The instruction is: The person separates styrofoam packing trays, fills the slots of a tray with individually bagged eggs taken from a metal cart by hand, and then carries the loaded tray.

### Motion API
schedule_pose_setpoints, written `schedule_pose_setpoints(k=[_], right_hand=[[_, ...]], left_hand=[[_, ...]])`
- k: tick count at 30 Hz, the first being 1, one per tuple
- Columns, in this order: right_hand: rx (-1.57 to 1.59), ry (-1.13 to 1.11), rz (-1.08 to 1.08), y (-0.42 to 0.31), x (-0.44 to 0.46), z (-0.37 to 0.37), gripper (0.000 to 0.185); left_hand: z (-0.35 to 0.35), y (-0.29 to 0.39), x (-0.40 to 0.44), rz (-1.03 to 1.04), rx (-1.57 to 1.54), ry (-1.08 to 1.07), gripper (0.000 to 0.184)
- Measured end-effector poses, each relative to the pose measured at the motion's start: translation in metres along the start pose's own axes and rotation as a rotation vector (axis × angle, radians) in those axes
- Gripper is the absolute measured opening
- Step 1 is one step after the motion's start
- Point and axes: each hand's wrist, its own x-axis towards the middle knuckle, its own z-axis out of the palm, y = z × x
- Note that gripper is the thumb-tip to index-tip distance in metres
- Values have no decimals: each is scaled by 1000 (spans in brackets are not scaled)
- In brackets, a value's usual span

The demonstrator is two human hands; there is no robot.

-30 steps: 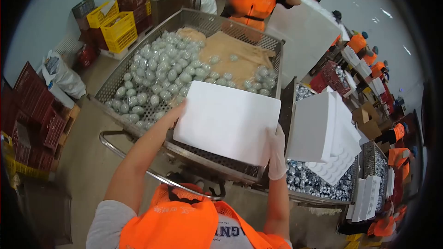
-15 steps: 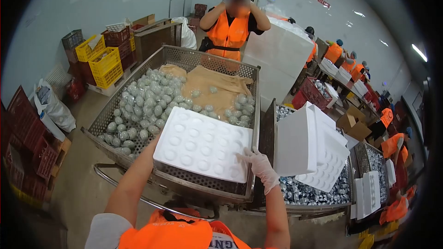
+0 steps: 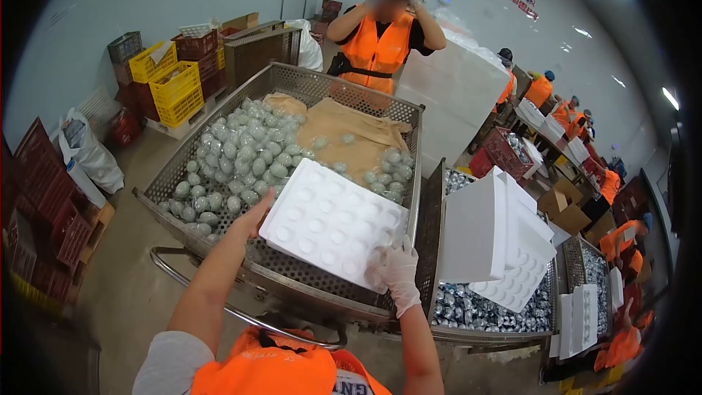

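A white foam tray (image 3: 333, 219) with rows of round hollows is held tilted over the front of a perforated metal bin (image 3: 191, 243). My left hand (image 3: 256, 218), bare, grips the tray's left edge; part of its fingers is hidden behind the foam. At the lower right corner my right hand (image 3: 398, 271), in a pale thin glove, holds the tray's edge, its fingers slightly blurred. Behind the tray lie many wrapped grey-green eggs (image 3: 252, 143) and a tan cloth (image 3: 355, 135) with a few eggs on it.
A second metal bin on the right holds shiny wrapped items (image 3: 468, 306) and stacked white foam trays (image 3: 479, 230). Opposite me stands a person in an orange vest (image 3: 376, 44), hands raised to the head. Yellow crates (image 3: 175, 91) stand at left; a metal push handle (image 3: 175, 278) juts out in front.
The foam tray has tilted more, its right side lower and nearer me. My right hand has shifted from its upper right surface to the lower right corner. The view has moved slightly.
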Motion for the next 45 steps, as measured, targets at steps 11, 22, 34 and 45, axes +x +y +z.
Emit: schedule_pose_setpoints(k=[11,22,34,45], right_hand=[[1158,19,235,21,-1,-4,53],[2600,-234,241,17,2,-65,69],[1298,-124,340,-13,-10,-5,67],[1452,-6,286,4,98,-92,55]], left_hand=[[57,71,-139,622,523,94,102],[58,79,-215,1064,1403,303,92],[-50,43,-101,645,1858,409,56],[-46,41,-102,645,1128,214,40]])
